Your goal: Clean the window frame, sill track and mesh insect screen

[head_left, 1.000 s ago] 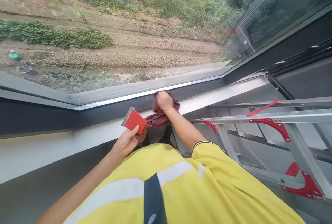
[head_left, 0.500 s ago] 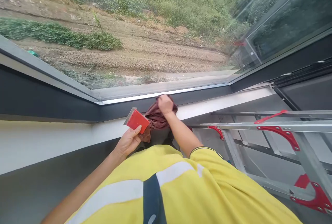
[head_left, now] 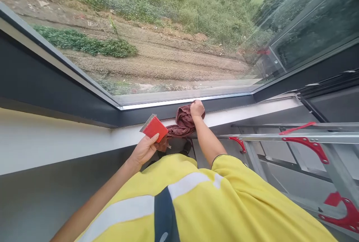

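My right hand: closed in a fist on a bunched brown cloth, pressing it against the dark window frame just under the shiny metal strip at the foot of the glass.
Cloth: crumpled; most of it hangs down and to the left of my fist, across the white ledge, and its lower tail reaches down near my other hand.
My left hand: fingers and thumb wrapped round a red scraper, thumb lying on its red face.
Scraper: held in the air just in front of the white ledge, tilted, its thin metal edge at the upper left, pointing towards the frame. I cannot tell whether the edge touches anything.
Hands to each other: near, the scraper just left of the cloth, the cloth's tail between them.
Window glass: slopes away above the frame; gravel ground and green scrub show through it.
Ladder: metal with red brackets, to my right, close by my right arm.
My shirt: yellow with a pale band, filling the bottom of the view.
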`<state>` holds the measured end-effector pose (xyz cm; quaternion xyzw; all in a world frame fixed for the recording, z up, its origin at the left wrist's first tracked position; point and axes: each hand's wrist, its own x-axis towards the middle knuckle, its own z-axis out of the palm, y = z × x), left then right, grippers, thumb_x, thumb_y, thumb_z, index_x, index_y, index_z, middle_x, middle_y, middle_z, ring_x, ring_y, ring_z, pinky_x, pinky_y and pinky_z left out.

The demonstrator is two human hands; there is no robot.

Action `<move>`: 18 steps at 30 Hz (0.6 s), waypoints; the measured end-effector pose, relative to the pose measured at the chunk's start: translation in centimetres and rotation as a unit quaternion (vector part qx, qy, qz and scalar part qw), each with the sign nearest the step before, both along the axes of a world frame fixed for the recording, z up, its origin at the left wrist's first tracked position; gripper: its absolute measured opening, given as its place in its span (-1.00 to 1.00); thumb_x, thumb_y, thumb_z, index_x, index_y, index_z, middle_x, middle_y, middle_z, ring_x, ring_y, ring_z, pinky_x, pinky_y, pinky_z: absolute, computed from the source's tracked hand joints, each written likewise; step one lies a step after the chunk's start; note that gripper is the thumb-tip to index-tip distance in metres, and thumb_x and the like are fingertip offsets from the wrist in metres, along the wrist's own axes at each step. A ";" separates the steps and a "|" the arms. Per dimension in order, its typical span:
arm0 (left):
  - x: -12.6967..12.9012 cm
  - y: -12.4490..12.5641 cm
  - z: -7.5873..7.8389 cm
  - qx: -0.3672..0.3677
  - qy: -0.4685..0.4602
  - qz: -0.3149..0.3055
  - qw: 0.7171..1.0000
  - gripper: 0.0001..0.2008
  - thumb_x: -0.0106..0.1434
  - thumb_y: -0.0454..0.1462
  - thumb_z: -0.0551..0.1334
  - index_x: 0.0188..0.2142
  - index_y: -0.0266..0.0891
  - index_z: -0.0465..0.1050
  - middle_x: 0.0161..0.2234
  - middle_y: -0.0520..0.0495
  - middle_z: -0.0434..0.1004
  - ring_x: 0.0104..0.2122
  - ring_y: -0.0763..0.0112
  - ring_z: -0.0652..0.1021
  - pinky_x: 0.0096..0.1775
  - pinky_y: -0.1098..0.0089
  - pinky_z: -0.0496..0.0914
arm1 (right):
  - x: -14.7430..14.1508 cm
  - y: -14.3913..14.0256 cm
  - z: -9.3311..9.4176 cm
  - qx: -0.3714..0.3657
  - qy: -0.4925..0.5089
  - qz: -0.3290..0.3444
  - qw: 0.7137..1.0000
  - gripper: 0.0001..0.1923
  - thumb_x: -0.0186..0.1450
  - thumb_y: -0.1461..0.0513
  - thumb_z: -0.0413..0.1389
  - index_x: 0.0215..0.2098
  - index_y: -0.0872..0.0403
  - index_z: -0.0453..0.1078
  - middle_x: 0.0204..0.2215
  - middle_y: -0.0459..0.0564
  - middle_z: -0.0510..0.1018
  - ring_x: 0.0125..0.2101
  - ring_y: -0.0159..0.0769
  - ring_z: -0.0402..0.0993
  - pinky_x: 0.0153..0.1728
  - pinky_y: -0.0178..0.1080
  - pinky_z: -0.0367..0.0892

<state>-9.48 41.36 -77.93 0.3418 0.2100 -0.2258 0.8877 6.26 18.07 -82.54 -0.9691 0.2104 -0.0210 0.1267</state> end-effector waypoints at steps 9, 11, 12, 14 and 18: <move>0.9 -0.9 0.1 0.011 0.006 -0.024 1.000 -0.57 0.14 -0.35 0.37 0.01 -0.29 0.38 0.06 -0.23 0.34 -0.11 0.27 0.49 -0.12 0.38 0.51 | -0.2 2.0 -0.8 0.005 -0.004 0.137 0.991 -0.70 0.40 0.22 -0.15 -0.18 0.07 0.42 -0.17 0.06 0.46 -0.22 -0.29 0.39 -0.24 -0.32 0.27; 1.3 -1.0 0.5 0.016 -0.011 -0.013 1.000 -0.58 0.14 -0.35 0.37 0.00 -0.31 0.38 0.05 -0.23 0.35 -0.09 0.30 0.48 -0.10 0.41 0.50 | 0.0 -0.5 -0.1 0.000 0.001 0.066 0.998 -0.68 0.40 0.24 -0.16 -0.17 0.09 0.43 -0.18 0.07 0.46 -0.25 -0.30 0.39 -0.24 -0.32 0.27; 1.4 -1.0 0.6 0.018 -0.018 -0.007 1.000 -0.57 0.13 -0.34 0.38 0.00 -0.31 0.38 0.05 -0.22 0.35 -0.07 0.31 0.47 -0.08 0.42 0.49 | 0.1 -0.8 0.0 -0.005 -0.001 0.044 0.999 -0.68 0.39 0.26 -0.17 -0.17 0.11 0.43 -0.19 0.09 0.45 -0.26 -0.30 0.38 -0.25 -0.31 0.27; 1.3 -1.0 0.8 0.029 -0.020 0.007 0.999 -0.56 0.12 -0.33 0.39 0.00 -0.30 0.38 0.05 -0.21 0.35 -0.06 0.30 0.47 -0.08 0.43 0.49 | 0.0 1.1 -0.2 -0.012 -0.011 0.061 0.998 -0.67 0.38 0.31 -0.19 -0.18 0.16 0.42 -0.22 0.13 0.44 -0.28 -0.29 0.37 -0.28 -0.31 0.26; 0.7 -1.1 0.6 0.046 -0.016 0.001 0.999 -0.56 0.12 -0.32 0.39 0.00 -0.31 0.39 0.04 -0.23 0.36 -0.10 0.27 0.49 -0.11 0.40 0.51 | -1.4 9.1 -1.8 0.000 -0.037 0.262 0.964 -0.75 0.37 0.29 -0.12 -0.21 0.12 0.40 -0.22 0.06 0.42 -0.25 -0.31 0.30 -0.36 -0.35 0.21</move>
